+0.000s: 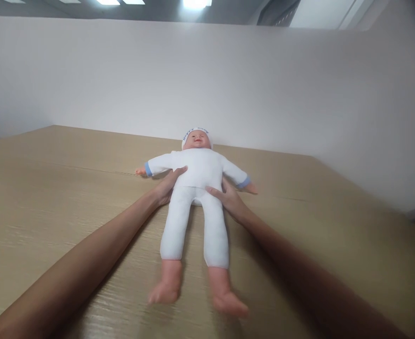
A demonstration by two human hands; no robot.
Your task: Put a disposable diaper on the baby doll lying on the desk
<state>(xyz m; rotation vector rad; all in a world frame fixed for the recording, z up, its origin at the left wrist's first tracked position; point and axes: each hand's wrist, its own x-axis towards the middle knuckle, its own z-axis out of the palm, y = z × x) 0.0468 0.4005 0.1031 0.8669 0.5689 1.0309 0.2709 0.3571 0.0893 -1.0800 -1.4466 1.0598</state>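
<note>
A baby doll [200,169] in a white suit with blue cuffs lies face up, its head away from me and its bare feet toward me. On its head is a white cap [185,140] with blue lettering. My left hand [168,185] grips the doll's side at the waist, thumb on the belly. At the opposite hip, my right hand [229,195] holds on with its thumb over the front. The other fingers of both hands are partly hidden beside and under the body. The doll's arms stretch out sideways and its legs are slightly apart.
The doll is on a wooden table [98,212] with a thin seam running across it. A white partition [207,80] rises behind the table and along its right side. Ceiling lights [195,4] show above it.
</note>
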